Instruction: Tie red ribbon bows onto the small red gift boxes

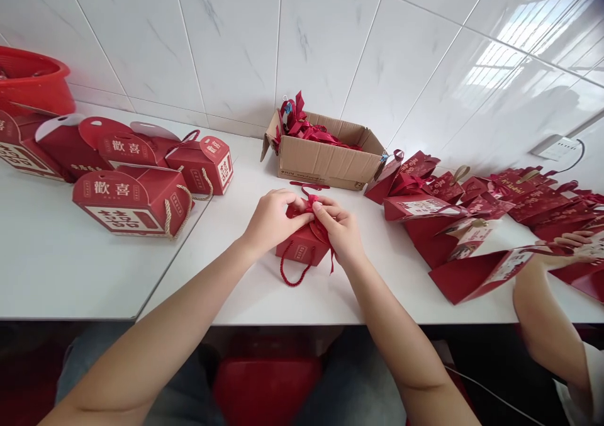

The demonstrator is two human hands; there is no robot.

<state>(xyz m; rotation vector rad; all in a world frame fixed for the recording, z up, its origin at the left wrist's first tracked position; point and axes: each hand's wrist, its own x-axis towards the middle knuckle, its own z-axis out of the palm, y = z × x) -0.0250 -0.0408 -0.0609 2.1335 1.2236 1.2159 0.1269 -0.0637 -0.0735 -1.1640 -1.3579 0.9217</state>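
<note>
A small red gift box (298, 253) stands on the white table in front of me, its twisted red cord handle hanging down on the near side. On top of it sits a red ribbon (310, 203), gathered at the middle, with one tail trailing down the right side. My left hand (272, 219) pinches the ribbon from the left between thumb and fingers. From the right, my right hand (343, 229) grips it too, thumb on the gathered part. Both hands partly cover the box top, so the exact form of the knot is hidden.
Behind the box is a cardboard box (325, 158) of red ribbons. Several red boxes (129, 202) with rope handles stand left, near a red basket (35, 80). Many red gift boxes (481, 269) crowd the right, where another person's hand (573, 243) reaches in.
</note>
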